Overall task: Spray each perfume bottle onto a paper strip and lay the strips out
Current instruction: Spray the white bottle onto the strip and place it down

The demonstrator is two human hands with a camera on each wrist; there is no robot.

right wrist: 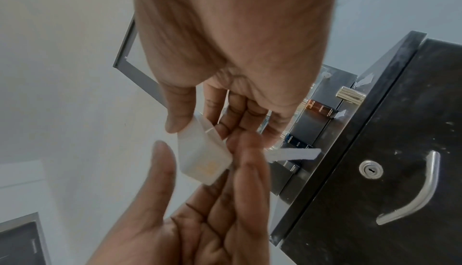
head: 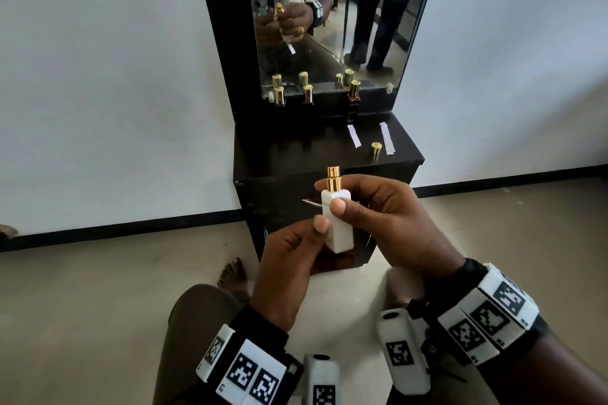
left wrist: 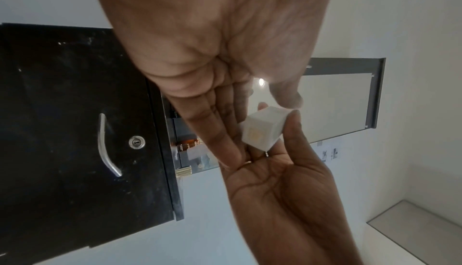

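I hold a white perfume bottle (head: 339, 230) with a bare gold sprayer upright in front of the cabinet. My right hand (head: 330, 196) grips its upper body, thumb on the front, fingers behind. My left hand (head: 316, 233) pinches the lower part, thumb on the left edge. In the right wrist view a white paper strip (right wrist: 292, 153) sticks out from behind my left fingers; its held end is hidden. The bottle's base (left wrist: 260, 133) shows between both hands. Two strips (head: 353, 136) (head: 386, 138) lie on the cabinet top, with a loose gold cap (head: 376, 150) between them.
Three capped bottles (head: 279, 97) (head: 308, 95) (head: 354, 95) stand at the foot of the mirror (head: 362, 26). The black cabinet top (head: 279, 154) is low, against a white wall. My knee and bare foot (head: 233, 273) are on the floor below the hands.
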